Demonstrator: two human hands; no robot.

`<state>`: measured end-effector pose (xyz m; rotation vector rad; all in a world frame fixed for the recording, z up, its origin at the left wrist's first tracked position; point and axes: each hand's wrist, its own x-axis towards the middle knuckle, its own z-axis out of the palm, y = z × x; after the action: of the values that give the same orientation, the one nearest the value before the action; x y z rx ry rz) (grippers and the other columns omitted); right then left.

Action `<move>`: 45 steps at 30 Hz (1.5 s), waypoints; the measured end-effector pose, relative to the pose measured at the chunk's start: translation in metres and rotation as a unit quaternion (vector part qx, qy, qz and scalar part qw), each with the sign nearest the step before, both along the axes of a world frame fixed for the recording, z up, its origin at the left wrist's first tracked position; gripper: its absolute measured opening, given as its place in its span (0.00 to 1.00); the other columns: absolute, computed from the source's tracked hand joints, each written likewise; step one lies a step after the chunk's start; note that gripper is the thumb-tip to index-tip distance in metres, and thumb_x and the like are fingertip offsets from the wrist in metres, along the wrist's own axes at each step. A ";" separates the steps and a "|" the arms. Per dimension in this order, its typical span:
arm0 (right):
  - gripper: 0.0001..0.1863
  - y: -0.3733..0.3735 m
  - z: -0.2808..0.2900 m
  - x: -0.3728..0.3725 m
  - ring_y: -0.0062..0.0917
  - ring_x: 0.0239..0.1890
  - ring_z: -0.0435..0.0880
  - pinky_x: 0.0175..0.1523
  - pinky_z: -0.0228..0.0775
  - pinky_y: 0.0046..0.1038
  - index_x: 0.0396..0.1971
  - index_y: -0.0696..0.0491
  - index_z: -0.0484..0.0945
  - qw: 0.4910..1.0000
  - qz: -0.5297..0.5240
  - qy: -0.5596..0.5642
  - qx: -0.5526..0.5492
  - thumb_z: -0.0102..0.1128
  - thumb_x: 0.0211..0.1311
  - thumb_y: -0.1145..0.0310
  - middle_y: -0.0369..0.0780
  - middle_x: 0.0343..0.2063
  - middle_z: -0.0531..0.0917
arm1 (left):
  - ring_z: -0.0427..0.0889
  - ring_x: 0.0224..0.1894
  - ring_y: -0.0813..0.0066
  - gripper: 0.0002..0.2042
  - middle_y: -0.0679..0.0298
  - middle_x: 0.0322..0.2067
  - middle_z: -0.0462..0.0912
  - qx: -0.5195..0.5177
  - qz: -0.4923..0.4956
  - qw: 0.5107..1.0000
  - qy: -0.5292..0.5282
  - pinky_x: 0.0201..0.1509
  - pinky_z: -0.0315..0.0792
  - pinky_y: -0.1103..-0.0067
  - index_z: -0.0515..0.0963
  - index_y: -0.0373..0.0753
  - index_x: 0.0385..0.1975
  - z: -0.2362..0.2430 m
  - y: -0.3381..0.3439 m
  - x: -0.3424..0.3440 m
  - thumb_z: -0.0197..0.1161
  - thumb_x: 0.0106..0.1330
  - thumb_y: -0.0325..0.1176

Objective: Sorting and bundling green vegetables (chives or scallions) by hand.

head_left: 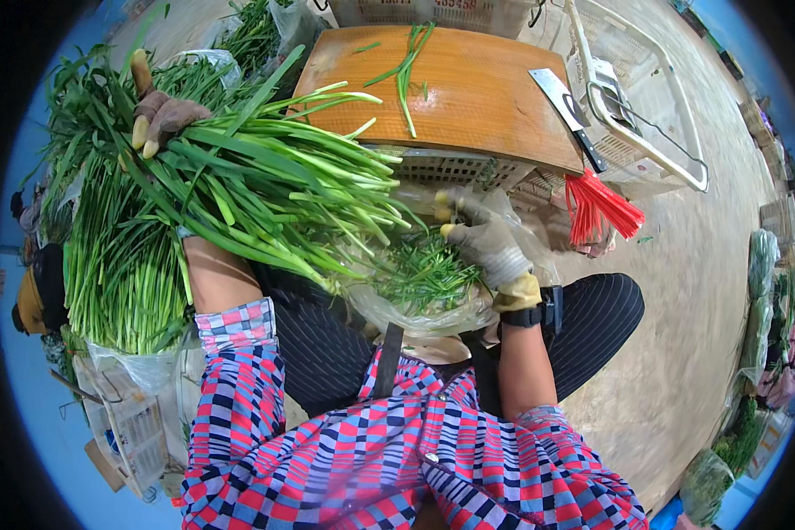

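Pale floor (pixel 671 265) all round, and up front there's a wooden table (pixel 486 97) with a few loose green stalks (pixel 406 75) running across its middle. Cleaver-style knife (pixel 567 117) sits along the right edge, handle down at the near right corner, and some red strips (pixel 599 208) hang just off that corner. White plastic basket (pixel 654 157) stands beyond the right edge.

Gloved left hand (pixel 170 119) is clamped round a fat bunch of long green stalks (pixel 274 177), held off the near left corner with the pale ends pointing right. Bigger stalk pile (pixel 124 265) underneath. Gloved right hand (pixel 486 238) has its thumb and fingers apart, bit blurry, near green scraps (pixel 428 272) in a clear plastic bag (pixel 450 320) below the near edge.
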<state>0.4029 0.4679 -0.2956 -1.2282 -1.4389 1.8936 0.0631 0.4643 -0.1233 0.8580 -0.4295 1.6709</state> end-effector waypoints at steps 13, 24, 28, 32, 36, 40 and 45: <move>0.10 0.029 0.006 0.010 0.20 0.22 0.73 0.28 0.65 0.22 0.33 0.53 0.81 0.964 -0.214 0.086 0.129 0.57 0.59 0.63 0.35 0.23 0.79 | 0.69 0.38 0.74 0.36 0.68 0.36 0.69 -0.059 -0.032 0.998 0.007 0.57 0.58 0.74 0.48 0.31 0.63 -0.023 0.019 -0.024 0.57 0.56 0.32; 0.47 0.000 0.063 -0.019 0.39 0.46 0.76 0.52 0.67 0.36 0.55 0.54 0.66 0.829 -0.153 -0.142 0.518 0.77 0.27 0.60 0.45 0.47 0.77 | 0.69 0.40 0.72 0.35 0.66 0.35 0.69 -0.067 -0.017 0.995 0.074 0.62 0.55 0.71 0.46 0.27 0.63 -0.026 0.033 -0.041 0.55 0.59 0.31; 0.21 0.019 0.117 -0.076 0.36 0.34 0.80 0.38 0.70 0.35 0.41 0.47 0.77 0.736 -0.046 -0.230 0.636 0.65 0.46 0.55 0.42 0.30 0.81 | 0.68 0.40 0.73 0.33 0.66 0.36 0.68 -0.108 0.005 0.991 0.081 0.50 0.64 0.81 0.48 0.26 0.63 -0.030 0.032 -0.024 0.54 0.59 0.31; 0.12 0.056 0.088 -0.064 0.37 0.26 0.79 0.30 0.69 0.34 0.29 0.52 0.80 0.788 -0.129 -0.122 0.590 0.59 0.55 0.58 0.46 0.22 0.79 | 0.69 0.45 0.69 0.32 0.65 0.40 0.70 -0.129 0.061 0.986 0.091 0.53 0.66 0.78 0.50 0.30 0.63 -0.034 0.035 -0.014 0.54 0.60 0.32; 0.13 0.058 0.050 -0.032 0.15 0.25 0.75 0.32 0.68 0.18 0.35 0.61 0.78 0.916 -0.161 0.014 0.368 0.60 0.58 0.66 0.35 0.22 0.79 | 0.70 0.47 0.68 0.32 0.64 0.42 0.71 -0.092 -0.004 0.991 0.097 0.54 0.67 0.75 0.50 0.32 0.63 -0.031 0.029 -0.008 0.54 0.60 0.33; 0.14 0.039 0.000 -0.003 0.13 0.26 0.74 0.31 0.67 0.16 0.35 0.62 0.78 0.927 -0.227 -0.037 0.297 0.61 0.57 0.66 0.33 0.22 0.78 | 0.69 0.49 0.69 0.36 0.66 0.42 0.72 -0.127 0.026 0.976 0.177 0.62 0.59 0.69 0.46 0.32 0.64 -0.035 0.031 -0.022 0.57 0.58 0.32; 0.14 0.000 -0.014 0.020 0.38 0.30 0.81 0.36 0.72 0.32 0.34 0.55 0.80 0.880 -0.049 -0.415 0.227 0.58 0.55 0.60 0.49 0.28 0.81 | 0.68 0.48 0.70 0.38 0.67 0.42 0.71 -0.113 0.109 0.979 0.131 0.60 0.59 0.72 0.46 0.33 0.65 -0.021 0.004 -0.032 0.60 0.56 0.31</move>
<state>0.4227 0.4680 -0.3095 -1.9030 -2.0159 0.8486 0.0313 0.4686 -0.1447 0.9637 0.0365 1.7354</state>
